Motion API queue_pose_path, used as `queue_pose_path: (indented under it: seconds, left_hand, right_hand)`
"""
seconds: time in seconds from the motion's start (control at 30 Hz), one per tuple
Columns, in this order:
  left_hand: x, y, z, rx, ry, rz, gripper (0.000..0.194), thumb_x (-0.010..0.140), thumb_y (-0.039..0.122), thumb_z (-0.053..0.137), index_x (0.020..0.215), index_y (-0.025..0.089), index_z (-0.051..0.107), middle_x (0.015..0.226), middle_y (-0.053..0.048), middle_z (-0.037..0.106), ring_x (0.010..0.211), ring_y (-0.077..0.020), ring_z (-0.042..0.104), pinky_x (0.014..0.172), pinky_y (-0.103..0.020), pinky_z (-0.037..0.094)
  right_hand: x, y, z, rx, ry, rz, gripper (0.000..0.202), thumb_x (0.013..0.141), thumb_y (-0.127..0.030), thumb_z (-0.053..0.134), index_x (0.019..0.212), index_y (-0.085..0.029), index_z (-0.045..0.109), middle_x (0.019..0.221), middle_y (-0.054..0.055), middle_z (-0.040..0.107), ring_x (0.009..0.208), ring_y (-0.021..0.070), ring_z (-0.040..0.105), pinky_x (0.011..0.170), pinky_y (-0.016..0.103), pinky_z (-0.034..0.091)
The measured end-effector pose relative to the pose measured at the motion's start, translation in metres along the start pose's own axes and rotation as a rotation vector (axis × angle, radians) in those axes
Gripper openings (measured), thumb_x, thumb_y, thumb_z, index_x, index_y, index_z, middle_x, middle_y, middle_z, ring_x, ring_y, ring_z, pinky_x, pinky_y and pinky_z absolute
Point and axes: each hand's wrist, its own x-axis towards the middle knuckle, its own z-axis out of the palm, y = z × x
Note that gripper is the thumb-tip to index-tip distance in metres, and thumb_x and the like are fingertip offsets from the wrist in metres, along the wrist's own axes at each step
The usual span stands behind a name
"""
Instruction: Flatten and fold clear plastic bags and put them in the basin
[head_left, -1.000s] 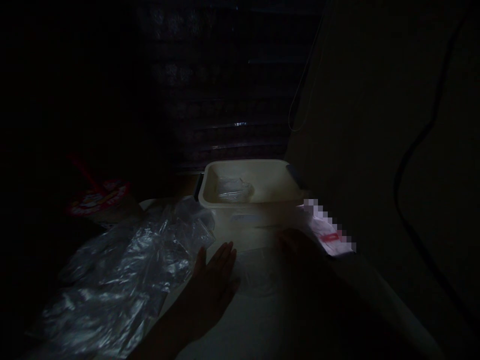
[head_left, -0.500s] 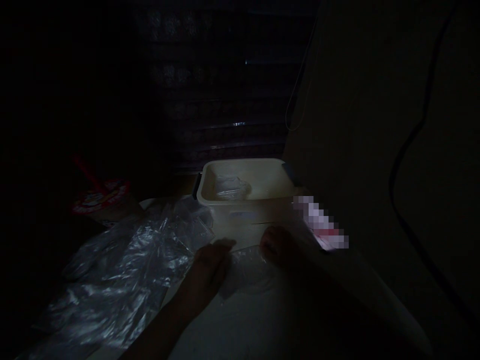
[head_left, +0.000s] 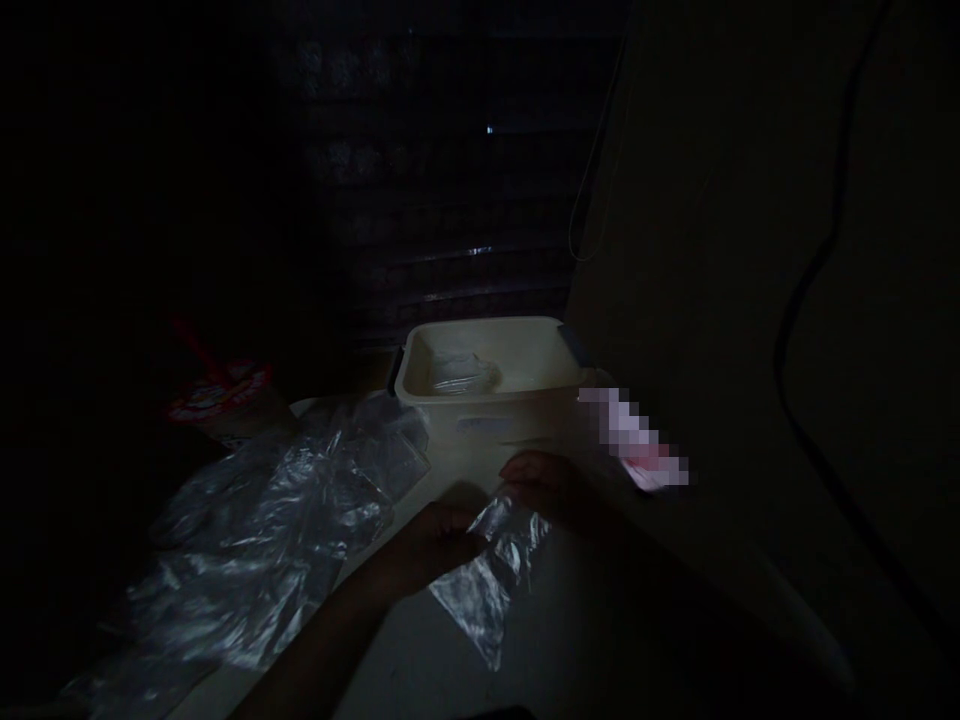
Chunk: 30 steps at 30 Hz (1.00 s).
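A small clear plastic bag (head_left: 480,595) hangs between my hands, crumpled and shining, its lower corner pointing toward me. My left hand (head_left: 435,545) pinches its left edge between thumb and fingers. At its upper right, my right hand (head_left: 541,485) is closed on the bag, though its fingertips are dim. To the left lies a spread of clear plastic bags (head_left: 247,560). Beyond my hands stands a cream tub (head_left: 487,408) with dark handles, and a clear packet (head_left: 459,373) lies inside it.
A cup with a red patterned lid (head_left: 225,392) and red straw stands at the left behind the bags. Right of the tub lies a lit, pixelated object (head_left: 637,440). A dark cable (head_left: 806,290) hangs at the right. The white tabletop (head_left: 420,660) is dimly lit.
The small bag has been lifted and crumpled from lying flatter on the tabletop. My left hand has turned and closed on its edge. My right hand has shifted slightly left.
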Motion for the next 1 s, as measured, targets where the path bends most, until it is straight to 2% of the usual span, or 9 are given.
queue_pose_path:
  seconds: [0.1,0.23,0.33,0.4,0.5,0.57,0.7,0.8,1.0]
  left_hand:
    - [0.003,-0.004,0.002,-0.106,0.047,-0.015,0.025,0.062,0.034,0.062,0.054,0.010,0.059,0.043,0.005,0.043,0.042,-0.0055,0.036,0.042,-0.018,0.027]
    - [0.005,-0.004,0.002,-0.252,0.212,-0.009,0.021,0.066,0.034,0.058,0.071,0.013,0.061,0.058,0.001,0.057,0.052,-0.0104,0.049,0.050,-0.021,0.036]
    - [0.003,-0.002,0.005,-0.345,0.313,0.018,0.023,0.070,0.032,0.053,0.085,0.016,0.058,0.067,0.000,0.061,0.061,-0.0136,0.055,0.059,-0.025,0.040]
    - [0.003,-0.002,0.008,-0.427,0.386,0.057,0.024,0.070,0.030,0.055,0.089,0.016,0.057,0.070,-0.001,0.062,0.065,-0.0151,0.057,0.064,-0.027,0.041]
    - [0.005,-0.005,0.011,-0.500,0.482,0.107,0.025,0.067,0.027,0.058,0.089,0.017,0.055,0.075,-0.001,0.062,0.070,-0.0159,0.057,0.069,-0.028,0.041]
    - [0.006,-0.008,0.012,-0.469,0.494,0.121,0.025,0.068,0.026,0.058,0.091,0.018,0.054,0.078,-0.001,0.062,0.073,-0.0154,0.057,0.069,-0.027,0.041]
    - [0.004,-0.010,0.013,-0.375,0.454,0.102,0.017,0.070,0.026,0.056,0.083,0.015,0.057,0.072,0.000,0.061,0.070,-0.0143,0.055,0.067,-0.026,0.040]
    - [0.002,-0.007,0.013,-0.333,0.453,0.084,0.015,0.069,0.027,0.057,0.076,0.014,0.060,0.066,0.001,0.060,0.067,-0.0139,0.054,0.065,-0.025,0.039]
    - [0.000,-0.003,0.014,-0.296,0.435,0.072,0.021,0.068,0.028,0.058,0.084,0.015,0.061,0.072,-0.001,0.062,0.074,-0.0173,0.055,0.068,-0.026,0.040]
  right_hand:
    - [0.005,0.010,0.005,0.234,0.026,0.085,0.032,0.063,-0.035,0.054,0.089,-0.016,0.053,0.065,0.000,0.059,0.058,0.0130,0.055,0.055,0.025,0.041]
    - [0.008,0.024,0.011,0.538,0.057,0.285,0.028,0.062,-0.037,0.057,0.082,-0.018,0.052,0.070,0.000,0.059,0.066,0.0143,0.057,0.063,0.028,0.043]
    - [0.006,0.027,0.016,0.819,0.023,0.459,0.025,0.066,-0.036,0.052,0.084,-0.019,0.049,0.079,0.004,0.060,0.070,0.0155,0.059,0.070,0.033,0.043]
    - [0.004,0.024,0.017,0.870,-0.054,0.520,0.025,0.068,-0.036,0.050,0.085,-0.017,0.049,0.081,0.007,0.061,0.071,0.0164,0.060,0.072,0.035,0.042]
    - [0.000,0.018,0.020,0.779,-0.158,0.524,0.028,0.066,-0.038,0.053,0.081,-0.015,0.052,0.078,0.008,0.061,0.068,0.0166,0.059,0.069,0.036,0.043]
    - [-0.003,0.015,0.021,0.638,-0.190,0.468,0.027,0.062,-0.038,0.057,0.074,-0.014,0.053,0.069,0.004,0.059,0.062,0.0147,0.058,0.064,0.032,0.044]
    - [-0.008,0.011,0.022,0.395,-0.174,0.307,0.020,0.064,-0.032,0.056,0.057,-0.014,0.050,0.049,-0.004,0.048,0.048,0.0073,0.048,0.048,0.020,0.037]
    - [-0.012,0.008,0.022,0.217,-0.169,0.194,0.023,0.072,-0.027,0.045,0.053,-0.015,0.046,0.044,-0.005,0.045,0.042,0.0061,0.044,0.044,0.019,0.033]
    - [-0.015,0.002,0.024,0.105,-0.151,0.189,0.012,0.066,-0.024,0.049,0.057,-0.016,0.047,0.044,-0.005,0.047,0.042,0.0083,0.046,0.043,0.020,0.034]
